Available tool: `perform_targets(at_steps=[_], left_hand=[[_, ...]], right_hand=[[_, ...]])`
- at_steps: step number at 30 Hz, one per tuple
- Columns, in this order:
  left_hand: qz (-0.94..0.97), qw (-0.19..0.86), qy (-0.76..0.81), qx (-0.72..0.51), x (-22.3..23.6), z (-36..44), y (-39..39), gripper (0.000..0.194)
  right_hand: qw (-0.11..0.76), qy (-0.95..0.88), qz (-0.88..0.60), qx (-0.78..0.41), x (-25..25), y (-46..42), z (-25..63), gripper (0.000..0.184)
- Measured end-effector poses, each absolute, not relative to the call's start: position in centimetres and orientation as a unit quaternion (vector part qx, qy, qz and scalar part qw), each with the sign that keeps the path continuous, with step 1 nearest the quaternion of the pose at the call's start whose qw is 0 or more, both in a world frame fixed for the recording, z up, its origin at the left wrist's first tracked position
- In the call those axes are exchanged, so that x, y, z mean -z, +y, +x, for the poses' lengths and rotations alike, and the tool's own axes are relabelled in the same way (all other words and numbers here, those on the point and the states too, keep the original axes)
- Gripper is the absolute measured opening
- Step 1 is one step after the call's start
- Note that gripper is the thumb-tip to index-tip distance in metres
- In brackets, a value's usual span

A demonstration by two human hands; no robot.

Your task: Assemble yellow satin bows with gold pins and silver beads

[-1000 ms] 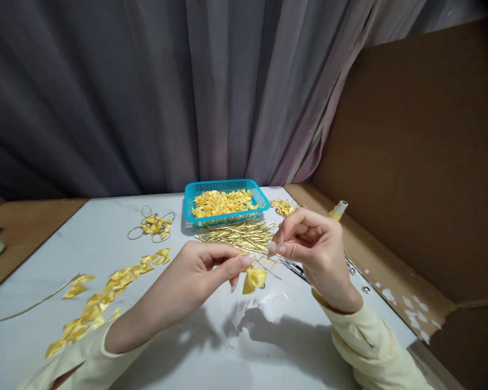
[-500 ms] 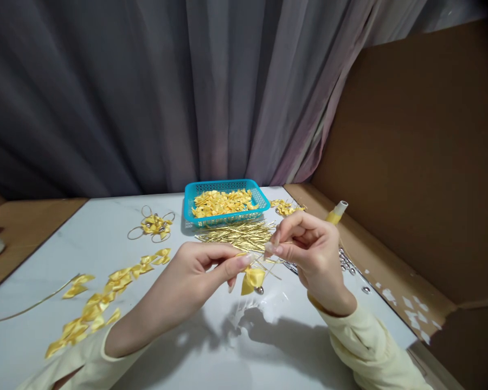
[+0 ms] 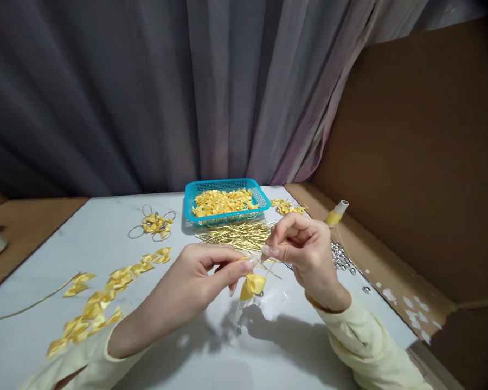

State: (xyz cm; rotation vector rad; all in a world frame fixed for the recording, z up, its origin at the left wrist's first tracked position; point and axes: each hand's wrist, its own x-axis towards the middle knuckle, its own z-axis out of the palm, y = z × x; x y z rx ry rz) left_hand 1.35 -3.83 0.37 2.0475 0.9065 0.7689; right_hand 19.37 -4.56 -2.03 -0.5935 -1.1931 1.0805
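Observation:
My left hand (image 3: 195,279) pinches the top of a small yellow ribbon bow (image 3: 252,285) with a silver bead, which hangs just above the white table (image 3: 117,227). My right hand (image 3: 305,252) is closed in a pinch on a thin gold wire (image 3: 268,255) that runs to the bow. The two hands sit close together in mid-table, in front of a pile of gold wires (image 3: 238,234). Both sleeves are pale yellow.
A blue basket (image 3: 226,187) of yellow ribbon pieces stands behind the wires. Loose yellow bows (image 3: 101,298) trail across the left. A bow cluster with wire loops (image 3: 154,223) lies at back left. Silver beads (image 3: 341,257), a glue bottle (image 3: 335,214) and cardboard walls are on the right.
My right hand has moved slightly left toward my left hand, closing the gap. The bow has dropped a little and more silver beads show at the right.

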Motion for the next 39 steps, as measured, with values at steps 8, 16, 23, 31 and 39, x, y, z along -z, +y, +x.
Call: perform_targets(at_steps=[8, 16, 23, 31, 39], left_hand=[[0.799, 0.388, 0.367, -0.277, -0.6, 1.5, -4.0, 0.033], [0.798, 0.392, 0.373, -0.267, -0.5, 1.6, -4.0, 0.033], [0.79, 0.41, 0.378, -0.256, -0.6, 1.6, -4.2, 0.035], [0.756, 0.488, 0.375, -0.222, -0.8, 1.5, -3.7, 0.035], [0.739, 0.522, 0.366, -0.219, -0.6, 1.2, -3.2, 0.034]], right_hand=[[0.641, -0.531, -0.277, -0.48, 2.1, -4.7, 19.3, 0.02], [0.639, -0.545, -0.262, -0.475, 2.0, -4.7, 19.2, 0.021], [0.621, -0.554, -0.268, -0.485, 2.0, -4.7, 19.4, 0.022], [0.595, -0.548, -0.292, -0.51, 1.6, -4.3, 20.1, 0.021], [0.588, -0.532, -0.306, -0.528, 1.6, -3.8, 20.1, 0.024]])
